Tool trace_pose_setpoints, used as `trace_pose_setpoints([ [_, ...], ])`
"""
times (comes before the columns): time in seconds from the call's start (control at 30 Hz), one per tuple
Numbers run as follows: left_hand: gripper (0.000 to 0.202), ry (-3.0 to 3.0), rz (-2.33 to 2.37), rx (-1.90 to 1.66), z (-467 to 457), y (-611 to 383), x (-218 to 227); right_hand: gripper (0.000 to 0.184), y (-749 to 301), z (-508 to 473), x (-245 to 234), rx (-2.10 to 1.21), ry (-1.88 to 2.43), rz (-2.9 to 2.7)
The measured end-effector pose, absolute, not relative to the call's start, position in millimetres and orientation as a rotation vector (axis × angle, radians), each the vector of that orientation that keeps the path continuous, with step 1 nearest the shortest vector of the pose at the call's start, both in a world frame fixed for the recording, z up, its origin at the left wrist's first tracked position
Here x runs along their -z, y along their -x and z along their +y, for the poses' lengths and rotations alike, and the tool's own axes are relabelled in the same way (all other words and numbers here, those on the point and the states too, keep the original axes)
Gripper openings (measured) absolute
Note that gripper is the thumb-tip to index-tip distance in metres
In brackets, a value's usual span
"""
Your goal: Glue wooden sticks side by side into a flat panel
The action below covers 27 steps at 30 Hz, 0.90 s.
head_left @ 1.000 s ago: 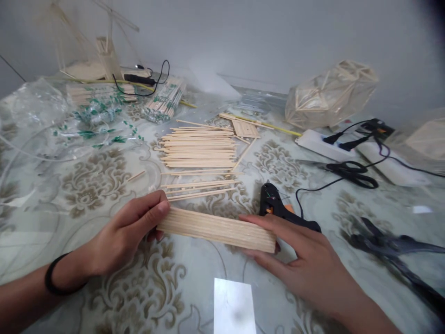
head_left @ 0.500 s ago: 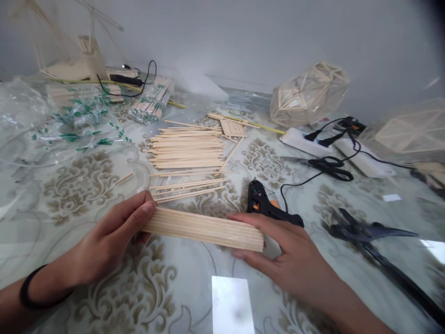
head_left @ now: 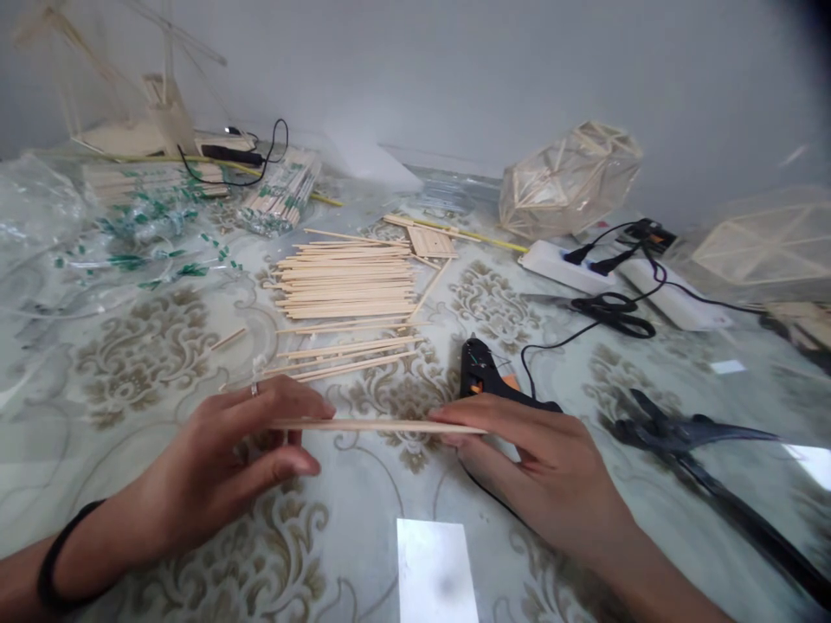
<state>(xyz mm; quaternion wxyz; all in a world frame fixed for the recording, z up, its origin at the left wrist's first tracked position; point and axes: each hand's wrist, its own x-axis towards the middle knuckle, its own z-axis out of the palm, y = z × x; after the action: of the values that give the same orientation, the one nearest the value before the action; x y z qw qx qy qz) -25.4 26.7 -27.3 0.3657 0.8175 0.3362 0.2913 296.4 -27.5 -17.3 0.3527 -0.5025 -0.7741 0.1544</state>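
Observation:
A flat panel of wooden sticks (head_left: 383, 426) joined side by side is seen almost edge-on, level above the table. My right hand (head_left: 545, 467) pinches its right end between thumb and fingers. At the other end, my left hand (head_left: 240, 441) has its fingers over the panel, while the thumb hangs a little below it; a ring and a black wristband show on this arm. Just behind lie several loose wooden sticks (head_left: 351, 350), and past them a larger pile of sticks (head_left: 347, 279). A black glue gun (head_left: 484, 368) rests beyond my right hand, partly covered by it.
Black-handled scissors (head_left: 616, 313) and dark pliers (head_left: 675, 428) lie to the right. Farther back are a white power strip (head_left: 564, 266) with plugs and a faceted stick frame (head_left: 571, 182). Packaged sticks (head_left: 279, 192) and plastic wrappers (head_left: 156, 212) fill the back left.
The panel has tipped from showing its broad face to nearly edge-on and level. My left thumb has moved from on top of the panel to below it.

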Motion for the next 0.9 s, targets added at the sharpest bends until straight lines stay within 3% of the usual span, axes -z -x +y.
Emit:
trace_pose_setpoints([
  [0.2,0.039,-2.289,0.875,-0.889,17.7,28.9,33.8,0.054,-304.5,-33.9,24.5,-0.216,1.173,-2.052],
  [0.37,0.04,-2.294,0.952,-0.925,8.2,31.0,34.3,0.065,-303.8,-37.7,24.8,-0.199,1.173,-2.012],
  [0.6,0.04,-2.256,0.941,-0.937,8.9,27.0,30.3,0.064,-300.4,-36.8,22.3,-0.173,1.171,-1.981],
  [0.9,0.039,-2.169,0.99,-0.936,10.2,21.4,27.6,0.05,-297.8,-33.2,20.1,-0.174,1.161,-1.993],
])
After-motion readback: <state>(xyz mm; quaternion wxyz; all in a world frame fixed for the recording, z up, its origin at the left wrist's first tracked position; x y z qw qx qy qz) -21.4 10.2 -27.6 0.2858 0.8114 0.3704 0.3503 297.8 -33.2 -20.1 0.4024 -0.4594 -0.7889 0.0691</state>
